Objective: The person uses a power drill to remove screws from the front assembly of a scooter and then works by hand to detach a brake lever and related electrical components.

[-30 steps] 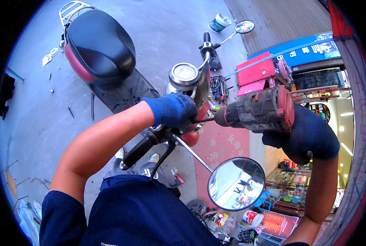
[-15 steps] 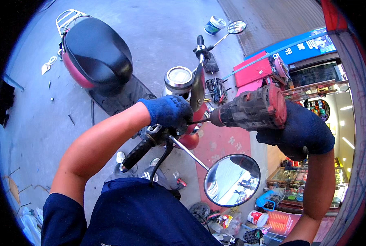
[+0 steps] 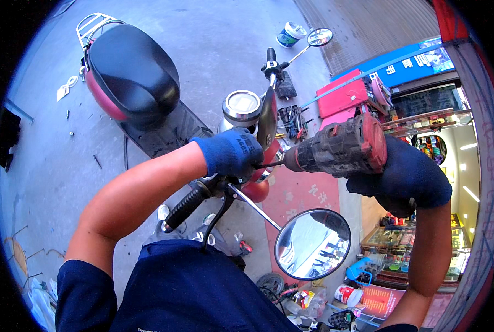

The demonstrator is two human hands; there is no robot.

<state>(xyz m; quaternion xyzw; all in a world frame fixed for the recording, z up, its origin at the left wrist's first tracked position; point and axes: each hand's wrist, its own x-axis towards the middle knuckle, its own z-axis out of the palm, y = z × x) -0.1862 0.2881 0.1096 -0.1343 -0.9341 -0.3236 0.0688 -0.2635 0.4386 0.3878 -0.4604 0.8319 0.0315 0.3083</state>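
My right hand (image 3: pixel 407 177), in a dark blue glove, grips a dirty red-and-black cordless drill (image 3: pixel 338 146) held level, pointing left. Its thin dark bit (image 3: pixel 272 164) reaches to the fingers of my left hand (image 3: pixel 236 152). That hand, in a blue glove, is curled closed over the scooter's handlebar area; what its fingers pinch is hidden. Beneath it are a black handlebar grip (image 3: pixel 186 210) and brake lever (image 3: pixel 219 213). A round mirror (image 3: pixel 312 243) on a chrome stem sticks out toward me. Just beyond my left hand sits the round chrome-rimmed gauge (image 3: pixel 241 105).
The scooter's black seat (image 3: pixel 133 69) and rear rack lie far left. A second mirror (image 3: pixel 320 37) stands at the far handlebar end, near a white bucket (image 3: pixel 291 34). Tools lie in an open case (image 3: pixel 294 122) beside a red box (image 3: pixel 343 94). A glass display case (image 3: pixel 390 243) stands right.
My left hand has shifted slightly right and down along the drill bit. The drill and my right hand stay almost where they were. The near mirror shows a slightly different reflection.
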